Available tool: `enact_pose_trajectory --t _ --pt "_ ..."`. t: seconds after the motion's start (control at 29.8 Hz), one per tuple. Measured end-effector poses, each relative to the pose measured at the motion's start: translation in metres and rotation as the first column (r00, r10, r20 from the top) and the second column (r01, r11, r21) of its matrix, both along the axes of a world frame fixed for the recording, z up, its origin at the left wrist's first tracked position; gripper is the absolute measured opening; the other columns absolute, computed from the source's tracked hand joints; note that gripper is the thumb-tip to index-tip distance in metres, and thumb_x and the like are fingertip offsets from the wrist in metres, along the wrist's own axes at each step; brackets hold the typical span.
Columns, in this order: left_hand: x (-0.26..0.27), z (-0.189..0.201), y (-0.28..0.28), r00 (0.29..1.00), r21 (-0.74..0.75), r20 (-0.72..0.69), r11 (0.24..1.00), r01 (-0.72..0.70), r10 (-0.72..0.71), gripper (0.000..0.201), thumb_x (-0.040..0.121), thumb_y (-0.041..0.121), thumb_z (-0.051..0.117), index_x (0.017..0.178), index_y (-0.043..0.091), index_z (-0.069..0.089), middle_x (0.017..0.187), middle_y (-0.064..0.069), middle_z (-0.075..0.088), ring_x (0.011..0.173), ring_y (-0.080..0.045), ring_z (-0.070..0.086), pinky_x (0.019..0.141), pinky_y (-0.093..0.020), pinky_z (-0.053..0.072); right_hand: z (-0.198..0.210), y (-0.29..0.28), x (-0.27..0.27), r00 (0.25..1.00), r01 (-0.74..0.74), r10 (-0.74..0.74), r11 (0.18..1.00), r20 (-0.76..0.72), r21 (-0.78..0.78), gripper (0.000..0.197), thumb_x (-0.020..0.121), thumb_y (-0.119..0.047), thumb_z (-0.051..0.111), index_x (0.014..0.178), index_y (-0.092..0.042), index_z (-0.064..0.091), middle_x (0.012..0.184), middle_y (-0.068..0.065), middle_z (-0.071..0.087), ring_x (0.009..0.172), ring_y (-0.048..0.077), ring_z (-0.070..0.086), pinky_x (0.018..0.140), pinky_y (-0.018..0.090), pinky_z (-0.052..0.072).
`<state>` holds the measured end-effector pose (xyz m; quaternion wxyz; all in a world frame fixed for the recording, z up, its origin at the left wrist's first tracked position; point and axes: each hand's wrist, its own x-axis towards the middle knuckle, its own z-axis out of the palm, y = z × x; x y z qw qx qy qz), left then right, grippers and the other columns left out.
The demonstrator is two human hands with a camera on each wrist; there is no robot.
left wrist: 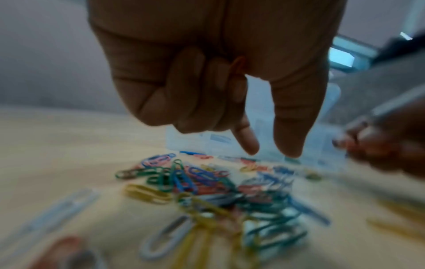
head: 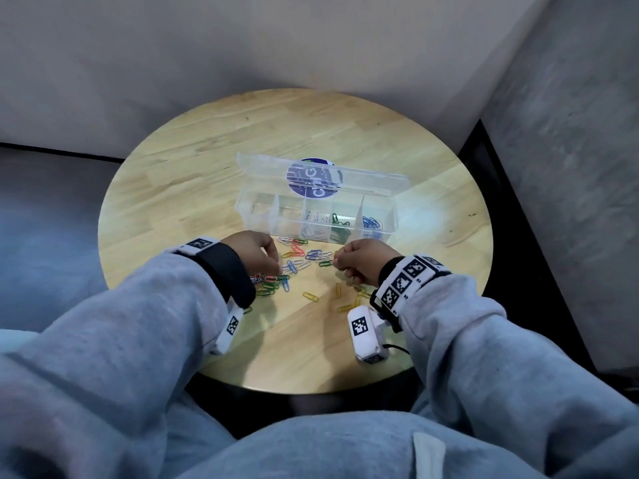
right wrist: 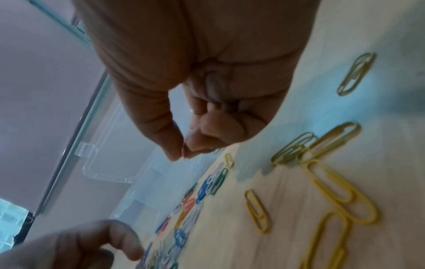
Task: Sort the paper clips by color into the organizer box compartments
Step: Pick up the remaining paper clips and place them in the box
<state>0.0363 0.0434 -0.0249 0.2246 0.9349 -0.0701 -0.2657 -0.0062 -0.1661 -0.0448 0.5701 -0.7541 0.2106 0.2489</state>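
Observation:
The clear organizer box [head: 249,205] stands open mid-table, with white clips [head: 313,219], green clips [head: 340,223] and blue clips [head: 371,224] in its three right compartments. A mixed pile of paper clips [head: 294,261] lies in front of it. My left hand [head: 276,264] hovers over the pile's left side. Its curled fingers hold a red clip [left wrist: 238,66] against the palm, while index and thumb point down, apart. My right hand [head: 337,262] is at the pile's right edge, thumb and index pinching a small red clip [right wrist: 183,153].
Several yellow clips [right wrist: 340,191] lie apart, to the right of and nearer than the pile. The box lid [head: 366,174] stands up behind the compartments. The round wooden table [head: 242,133] sits in a corner between grey walls.

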Motion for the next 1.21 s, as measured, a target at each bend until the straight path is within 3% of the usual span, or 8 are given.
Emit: enact_pose_trajectory --t 0.17,0.37,0.47,0.64,0.84,1.01,1.11,1.21 --pt "-0.001 -0.007 -0.004 0.978 0.307 0.023 0.933 0.19 -0.207 0.028 0.076 0.015 0.063 0.102 0.026 0.062 0.091 0.004 0.058 0.081 -0.017 0.051 0.051 -0.018 0.031 0.001 -0.001 -0.004 0.999 0.048 -0.049 0.992 0.008 0.117 0.016 0.089 0.003 0.055 0.076 -0.007 0.055 0.062 0.008 0.044 0.051 0.014 0.039 0.045 0.021 0.039" --pt "0.004 -0.014 -0.006 0.976 0.328 -0.005 0.922 0.206 -0.216 0.01 0.078 0.017 0.066 0.083 0.023 0.06 0.086 0.003 0.059 0.081 -0.018 0.054 0.064 -0.022 0.038 0.0 -0.003 -0.005 0.998 0.056 -0.058 0.995 0.017 0.087 0.016 0.088 0.005 0.055 0.077 -0.006 0.055 0.06 0.007 0.045 0.05 0.014 0.039 0.046 0.021 0.039" --pt "0.007 -0.018 -0.005 0.978 0.308 -0.032 0.929 0.206 -0.207 0.016 0.078 0.018 0.067 0.069 0.024 0.055 0.083 0.003 0.061 0.08 -0.017 0.054 0.067 -0.022 0.038 -0.001 -0.003 -0.006 0.999 0.05 -0.05 0.995 0.004 0.086 0.017 0.088 0.005 0.053 0.076 -0.007 0.055 0.058 0.007 0.044 0.048 0.015 0.038 0.047 0.024 0.037" --pt "0.005 -0.022 -0.003 0.984 0.233 -0.068 0.956 0.176 -0.164 0.023 0.078 0.016 0.07 0.062 0.023 0.054 0.064 0.008 0.054 0.072 -0.014 0.051 0.053 -0.017 0.035 -0.003 -0.004 -0.009 0.999 0.051 -0.049 0.993 -0.021 0.104 0.018 0.088 0.005 0.052 0.074 -0.007 0.055 0.053 0.007 0.043 0.046 0.016 0.036 0.05 0.026 0.033" --pt "0.001 -0.021 0.001 0.986 0.168 -0.119 0.976 0.139 -0.12 0.022 0.079 0.022 0.07 0.062 0.021 0.056 0.061 0.008 0.054 0.066 -0.013 0.05 0.06 -0.021 0.039 -0.002 -0.004 -0.008 0.996 0.079 -0.075 0.988 -0.037 0.13 0.018 0.089 0.005 0.051 0.075 -0.006 0.055 0.061 0.008 0.043 0.051 0.017 0.037 0.047 0.025 0.034" --pt "0.003 -0.007 0.002 0.979 -0.019 -0.191 0.997 0.069 -0.071 0.022 0.082 0.022 0.07 0.063 0.02 0.057 0.054 0.006 0.05 0.052 -0.01 0.042 0.053 -0.021 0.033 0.001 -0.002 -0.009 0.985 0.165 -0.151 0.962 -0.084 0.216 0.021 0.093 0.004 0.043 0.077 -0.007 0.054 0.065 0.007 0.04 0.055 0.015 0.037 0.052 0.025 0.035" --pt "0.002 0.0 0.001 0.935 -0.251 -0.348 0.954 -0.166 0.071 0.025 0.085 0.01 0.064 0.064 0.013 0.051 0.052 -0.001 0.042 0.042 -0.012 0.035 0.044 -0.018 0.027 0.006 0.001 -0.013 0.977 0.205 -0.179 0.934 -0.113 0.291 0.024 0.094 0.004 0.038 0.081 -0.003 0.056 0.067 0.007 0.04 0.057 0.014 0.038 0.048 0.021 0.043" --pt "-0.003 0.009 -0.004 0.86 -0.413 -0.477 0.817 -0.402 0.182 0.028 0.089 -0.001 0.051 0.063 0.008 0.046 0.06 -0.006 0.04 0.035 -0.007 0.037 0.034 -0.011 0.028 0.01 0.003 -0.017 0.97 0.238 -0.202 0.901 -0.136 0.363 0.03 0.095 0.006 0.032 0.079 -0.001 0.055 0.068 0.008 0.042 0.06 0.015 0.043 0.042 0.017 0.047"
